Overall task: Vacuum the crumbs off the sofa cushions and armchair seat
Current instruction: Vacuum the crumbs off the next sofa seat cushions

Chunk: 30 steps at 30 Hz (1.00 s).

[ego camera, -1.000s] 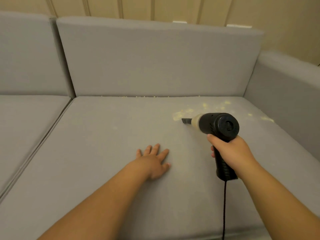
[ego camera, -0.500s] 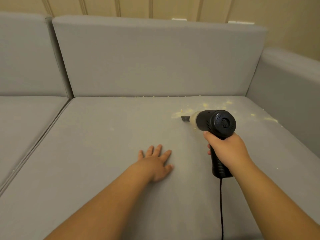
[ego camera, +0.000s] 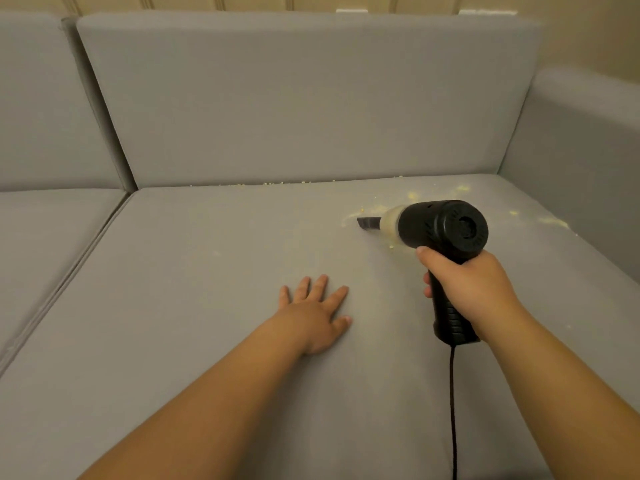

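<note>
Fingers of the right hand (ego camera: 474, 289) wrap the handle of one black vacuum (ego camera: 445, 233), its nozzle aimed at crumbs (ego camera: 412, 196) near the seat cushion's (ego camera: 194, 278) back right corner. One left hand (ego camera: 317, 315) lies flat mid-cushion, fingers spread. Two arms reach forward.
</note>
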### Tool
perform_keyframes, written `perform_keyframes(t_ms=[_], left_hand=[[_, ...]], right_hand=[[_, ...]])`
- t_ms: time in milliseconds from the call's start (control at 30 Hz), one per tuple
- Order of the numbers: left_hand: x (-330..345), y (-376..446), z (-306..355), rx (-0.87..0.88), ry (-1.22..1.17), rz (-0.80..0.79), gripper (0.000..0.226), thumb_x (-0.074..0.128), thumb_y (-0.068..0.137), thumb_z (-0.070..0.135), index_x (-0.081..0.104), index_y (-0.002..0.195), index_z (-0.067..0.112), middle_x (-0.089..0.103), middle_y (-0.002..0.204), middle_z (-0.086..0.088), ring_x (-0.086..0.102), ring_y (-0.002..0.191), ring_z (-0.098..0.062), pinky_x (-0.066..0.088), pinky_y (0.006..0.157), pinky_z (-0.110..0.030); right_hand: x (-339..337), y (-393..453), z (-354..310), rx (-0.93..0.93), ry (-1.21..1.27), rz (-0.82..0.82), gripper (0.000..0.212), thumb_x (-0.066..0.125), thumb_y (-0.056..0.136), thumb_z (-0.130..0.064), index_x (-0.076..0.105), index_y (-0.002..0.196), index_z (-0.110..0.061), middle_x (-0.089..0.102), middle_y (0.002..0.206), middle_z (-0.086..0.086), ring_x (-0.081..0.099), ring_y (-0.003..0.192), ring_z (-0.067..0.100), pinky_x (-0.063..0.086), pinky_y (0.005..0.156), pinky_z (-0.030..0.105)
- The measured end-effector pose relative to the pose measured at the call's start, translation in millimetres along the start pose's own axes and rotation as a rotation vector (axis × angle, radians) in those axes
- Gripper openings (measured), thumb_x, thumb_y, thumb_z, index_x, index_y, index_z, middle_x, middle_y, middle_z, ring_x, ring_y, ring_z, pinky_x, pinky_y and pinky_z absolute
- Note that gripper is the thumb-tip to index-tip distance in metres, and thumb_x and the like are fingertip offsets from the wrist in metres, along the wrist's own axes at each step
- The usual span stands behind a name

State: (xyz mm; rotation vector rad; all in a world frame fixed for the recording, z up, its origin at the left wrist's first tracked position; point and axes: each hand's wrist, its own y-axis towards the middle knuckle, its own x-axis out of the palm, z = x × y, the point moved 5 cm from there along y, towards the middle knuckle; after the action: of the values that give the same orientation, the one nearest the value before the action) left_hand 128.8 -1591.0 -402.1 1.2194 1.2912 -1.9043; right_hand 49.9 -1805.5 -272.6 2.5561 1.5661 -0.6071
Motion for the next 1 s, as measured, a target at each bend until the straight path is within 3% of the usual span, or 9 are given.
perform_keyframes(t_ms=[300, 500, 667, 800, 1000], left_hand=[[-2.5, 0.4, -14.6, -0.040, -0.033, 0.016, 0.066, 0.018, 0.103, 0.069, -0.008, 0.161, 0.051, -0.021, 0.172, 0.005, -0.020, 0.158, -0.030, -0.009, 0.123, -0.063], [-5.4, -4.7, -17.5, -0.053, -0.031, 0.018, 0.066, 0.021, 0.104, 0.068, -0.005, 0.162, 0.049, -0.019, 0.172, 0.005, -0.017, 0.158, -0.030, -0.010, 0.120, -0.068], [-6.9, -13.3, -18.3, -0.069, -0.025, -0.012, 0.067, 0.021, 0.105, 0.065, -0.006, 0.163, 0.046, -0.020, 0.172, 0.004, -0.018, 0.158, -0.031, -0.011, 0.117, -0.073], [-5.4, -30.3, -44.2, -0.153, -0.060, -0.065, 0.068, 0.020, 0.103, 0.068, -0.009, 0.162, 0.047, -0.021, 0.172, 0.005, -0.018, 0.158, -0.031, -0.009, 0.116, -0.075], [-4.5, -77.1, -121.1, -0.320, -0.087, -0.077, 0.070, 0.020, 0.102, 0.071, -0.009, 0.161, 0.048, -0.020, 0.172, 0.007, -0.015, 0.159, -0.029, 0.001, 0.118, -0.075]], right_hand=[[13.7, 1.8, -4.9, -0.006, -0.037, -0.076, 0.018, 0.077, 0.091, -0.031, 0.074, 0.097, -0.015, 0.077, 0.082, 0.013, 0.076, 0.066, 0.022, 0.058, 0.066, 0.033], [9.7, 6.2, -6.6, 0.001, -0.026, 0.052, 0.027, 0.078, 0.090, -0.034, 0.074, 0.090, -0.008, 0.078, 0.085, 0.014, 0.076, 0.074, 0.027, 0.057, 0.071, 0.035], [40.8, -7.8, -21.4, -0.027, -0.047, -0.190, 0.024, 0.077, 0.092, -0.034, 0.076, 0.091, -0.009, 0.078, 0.079, 0.012, 0.077, 0.075, 0.031, 0.060, 0.077, 0.045], [92.0, -26.5, -35.6, -0.132, -0.151, -0.336, 0.023, 0.079, 0.090, -0.031, 0.076, 0.082, -0.009, 0.077, 0.070, 0.008, 0.074, 0.060, 0.018, 0.056, 0.068, 0.035], [140.4, -38.3, -46.4, -0.173, -0.133, -0.450, 0.024, 0.078, 0.091, -0.033, 0.073, 0.084, -0.011, 0.076, 0.073, 0.007, 0.074, 0.060, 0.015, 0.052, 0.062, 0.028]])
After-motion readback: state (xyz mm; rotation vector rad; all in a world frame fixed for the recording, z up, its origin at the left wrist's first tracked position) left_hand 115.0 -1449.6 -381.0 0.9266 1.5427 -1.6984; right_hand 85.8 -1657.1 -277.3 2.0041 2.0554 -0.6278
